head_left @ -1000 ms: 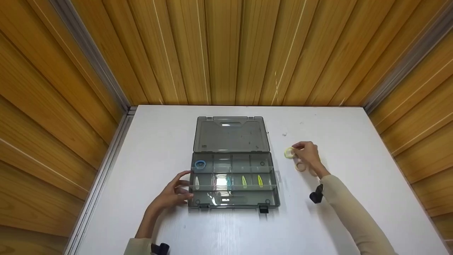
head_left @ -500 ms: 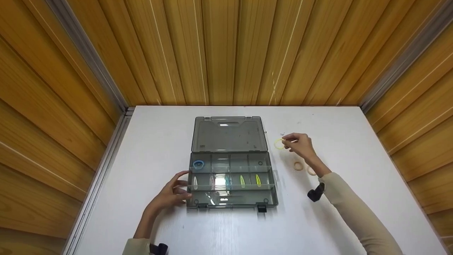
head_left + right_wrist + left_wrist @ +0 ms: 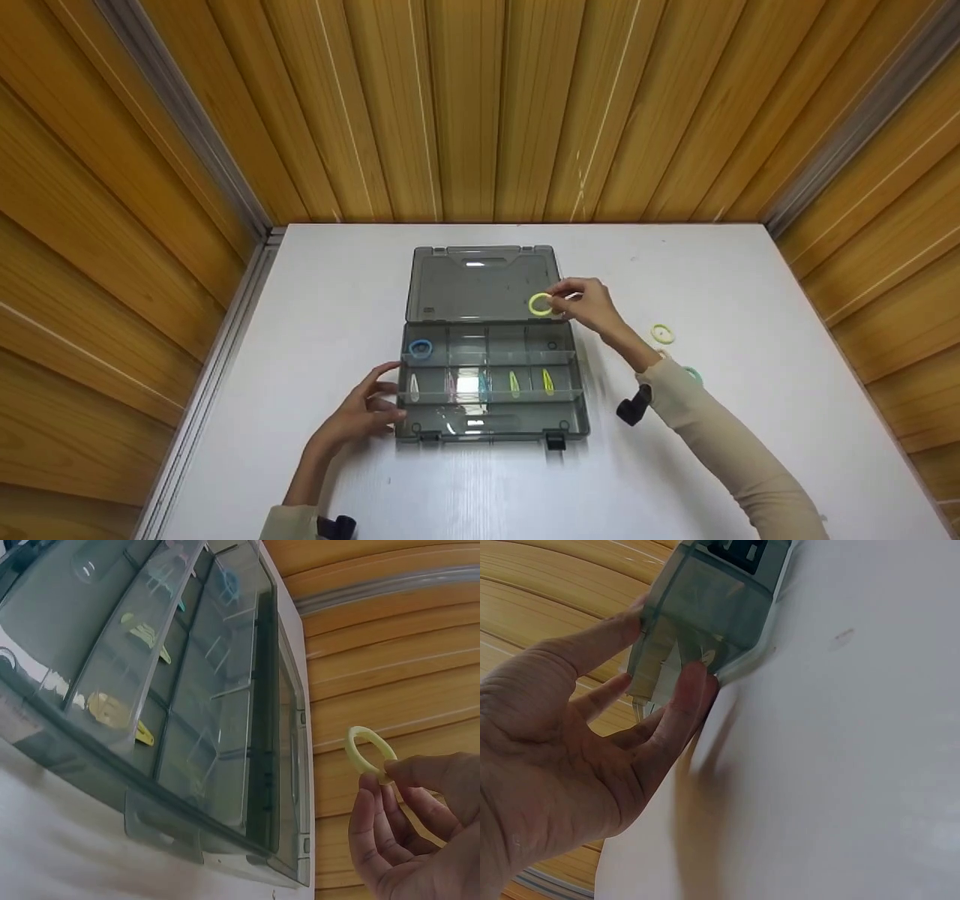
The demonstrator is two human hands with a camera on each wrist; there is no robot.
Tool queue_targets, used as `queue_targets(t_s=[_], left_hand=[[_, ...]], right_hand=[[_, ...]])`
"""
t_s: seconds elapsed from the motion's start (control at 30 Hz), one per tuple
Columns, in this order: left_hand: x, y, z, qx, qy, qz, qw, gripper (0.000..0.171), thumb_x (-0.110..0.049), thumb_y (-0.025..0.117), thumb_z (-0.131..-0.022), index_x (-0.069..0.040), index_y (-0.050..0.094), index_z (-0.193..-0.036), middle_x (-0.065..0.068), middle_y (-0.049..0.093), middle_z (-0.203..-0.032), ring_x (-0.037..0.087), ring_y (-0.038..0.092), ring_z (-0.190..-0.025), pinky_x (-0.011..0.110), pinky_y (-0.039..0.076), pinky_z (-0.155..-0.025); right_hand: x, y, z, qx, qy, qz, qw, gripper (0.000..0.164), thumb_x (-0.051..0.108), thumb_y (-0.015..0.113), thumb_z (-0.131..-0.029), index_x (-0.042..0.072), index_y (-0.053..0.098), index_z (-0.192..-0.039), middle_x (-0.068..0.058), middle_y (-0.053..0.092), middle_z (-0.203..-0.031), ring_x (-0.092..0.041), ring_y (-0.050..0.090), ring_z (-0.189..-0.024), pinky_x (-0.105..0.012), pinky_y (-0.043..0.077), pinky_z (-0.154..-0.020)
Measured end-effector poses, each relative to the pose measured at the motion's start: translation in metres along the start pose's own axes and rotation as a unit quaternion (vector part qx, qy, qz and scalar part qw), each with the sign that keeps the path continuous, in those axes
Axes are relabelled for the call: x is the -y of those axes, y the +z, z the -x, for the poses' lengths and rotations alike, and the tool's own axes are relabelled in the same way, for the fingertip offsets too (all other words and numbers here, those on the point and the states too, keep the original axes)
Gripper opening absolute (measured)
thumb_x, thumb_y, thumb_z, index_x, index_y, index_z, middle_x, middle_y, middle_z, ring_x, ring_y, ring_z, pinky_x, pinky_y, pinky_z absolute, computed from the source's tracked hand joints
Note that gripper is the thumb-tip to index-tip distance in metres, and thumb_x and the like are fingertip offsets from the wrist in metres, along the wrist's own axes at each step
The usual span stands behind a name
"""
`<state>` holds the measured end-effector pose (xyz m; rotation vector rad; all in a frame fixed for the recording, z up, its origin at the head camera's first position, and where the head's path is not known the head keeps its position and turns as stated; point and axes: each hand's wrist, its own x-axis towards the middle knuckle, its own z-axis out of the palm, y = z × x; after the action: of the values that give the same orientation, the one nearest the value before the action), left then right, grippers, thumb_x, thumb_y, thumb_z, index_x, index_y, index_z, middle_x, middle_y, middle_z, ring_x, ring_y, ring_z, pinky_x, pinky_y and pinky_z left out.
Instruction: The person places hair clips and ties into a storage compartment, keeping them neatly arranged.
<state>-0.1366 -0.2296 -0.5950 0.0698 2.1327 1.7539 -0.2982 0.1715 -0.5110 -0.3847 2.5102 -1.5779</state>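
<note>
In the head view, my right hand [image 3: 591, 304] pinches a pale yellow hair tie [image 3: 540, 304] by its edge, in front of the open lid's right part. Thumb and fingertips close on the yellow ring in the right wrist view. A dark translucent divided box [image 3: 491, 427] lies open below it. One blue hair tie [image 3: 421, 349] lies in its back left compartment. The middle row bears several snap hair clips, including a white clip [image 3: 414, 388] and a yellow clip [image 3: 548, 382]. My left hand [image 3: 364, 411] touches the box's left side with fingers spread, palm visible in the left wrist view.
On the white table [image 3: 330, 300], right of the box, lie a yellow-green hair tie [image 3: 662, 334] and a green hair tie [image 3: 691, 373], partly behind the right sleeve. The box lid [image 3: 484, 285] is folded back flat. Wood-patterned walls [image 3: 472, 112] enclose the table.
My right hand has lifted the yellow hair tie off the table and carried it left to the lid's right edge. My left hand stays at the box's side.
</note>
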Motion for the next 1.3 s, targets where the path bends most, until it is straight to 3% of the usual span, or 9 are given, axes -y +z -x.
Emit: queue_targets(t_s=[0.13, 0.3, 0.5, 0.6, 0.7, 0.83, 1.03, 1.3], left_hand=[[0.0, 0.0, 0.0, -0.001, 0.001, -0.001, 1.0, 0.087, -0.01, 0.077, -0.09, -0.017, 0.027, -0.161, 0.033, 0.047, -0.142, 0.027, 0.068, -0.105, 0.046, 0.063, -0.078], [0.0, 0.0, 0.0, -0.004, -0.001, -0.008, 1.0, 0.086, -0.01, 0.077, -0.09, -0.018, 0.028, -0.16, 0.032, 0.048, -0.141, 0.029, 0.068, -0.107, 0.044, 0.062, -0.077], [0.001, 0.001, 0.001, -0.005, -0.006, -0.006, 0.9999, 0.086, -0.01, 0.076, -0.09, -0.019, 0.028, -0.16, 0.031, 0.049, -0.14, 0.027, 0.068, -0.106, 0.043, 0.062, -0.077], [0.001, 0.001, 0.001, -0.006, -0.009, -0.005, 0.9999, 0.086, -0.011, 0.077, -0.09, -0.02, 0.029, -0.16, 0.031, 0.049, -0.141, 0.028, 0.067, -0.107, 0.044, 0.062, -0.077], [0.001, 0.002, 0.002, -0.002, -0.007, -0.004, 1.0, 0.087, -0.01, 0.077, -0.09, -0.02, 0.027, -0.161, 0.032, 0.047, -0.143, 0.029, 0.067, -0.108, 0.045, 0.062, -0.078], [0.001, 0.002, 0.002, 0.001, 0.0, -0.003, 1.0, 0.087, -0.009, 0.076, -0.091, -0.019, 0.026, -0.161, 0.032, 0.047, -0.142, 0.028, 0.067, -0.107, 0.046, 0.062, -0.078], [0.001, 0.002, 0.002, 0.005, 0.006, -0.002, 1.0, 0.087, -0.01, 0.076, -0.091, -0.017, 0.026, -0.161, 0.032, 0.048, -0.141, 0.027, 0.067, -0.106, 0.045, 0.062, -0.077], [0.001, 0.001, 0.003, 0.004, 0.004, -0.001, 1.0, 0.087, -0.011, 0.077, -0.09, -0.017, 0.026, -0.161, 0.032, 0.048, -0.14, 0.028, 0.067, -0.107, 0.044, 0.063, -0.077]], right_hand=[[0.003, 0.016, -0.003, 0.012, -0.017, 0.006, 1.0, 0.022, 0.007, 0.072, -0.094, -0.007, 0.073, -0.111, -0.025, 0.074, -0.102, -0.021, 0.073, -0.081, -0.023, 0.06, -0.066], [0.004, 0.037, -0.009, 0.019, -0.034, 0.02, 0.999, 0.019, 0.006, 0.073, -0.092, -0.005, 0.074, -0.107, -0.025, 0.075, -0.098, -0.03, 0.073, -0.079, -0.016, 0.053, -0.061], [0.004, 0.058, -0.012, 0.039, -0.025, 0.015, 0.999, 0.019, 0.004, 0.072, -0.092, -0.008, 0.073, -0.107, -0.024, 0.074, -0.098, -0.008, 0.065, -0.073, -0.015, 0.052, -0.062], [0.003, 0.069, -0.014, 0.048, -0.024, -0.002, 0.999, 0.02, 0.002, 0.072, -0.091, -0.01, 0.072, -0.107, -0.026, 0.074, -0.099, -0.005, 0.062, -0.072, -0.018, 0.056, -0.065], [0.003, 0.078, -0.013, 0.057, -0.023, -0.026, 0.998, 0.02, -0.001, 0.072, -0.09, -0.013, 0.071, -0.106, -0.029, 0.073, -0.099, -0.009, 0.066, -0.073, -0.031, 0.063, -0.071], [0.004, 0.088, -0.011, 0.069, -0.014, -0.038, 0.997, 0.021, -0.003, 0.072, -0.089, -0.014, 0.071, -0.106, -0.029, 0.073, -0.098, -0.019, 0.071, -0.076, -0.046, 0.064, -0.078], [0.004, 0.099, -0.011, 0.077, -0.015, -0.025, 0.997, 0.02, -0.002, 0.073, -0.088, -0.012, 0.072, -0.105, -0.027, 0.074, -0.096, -0.032, 0.074, -0.079, -0.038, 0.063, -0.069], [0.005, 0.115, -0.008, 0.083, 0.006, -0.009, 0.996, 0.018, 0.002, 0.074, -0.09, -0.006, 0.073, -0.106, -0.022, 0.076, -0.098, -0.003, 0.065, -0.07, -0.018, 0.057, -0.063]])
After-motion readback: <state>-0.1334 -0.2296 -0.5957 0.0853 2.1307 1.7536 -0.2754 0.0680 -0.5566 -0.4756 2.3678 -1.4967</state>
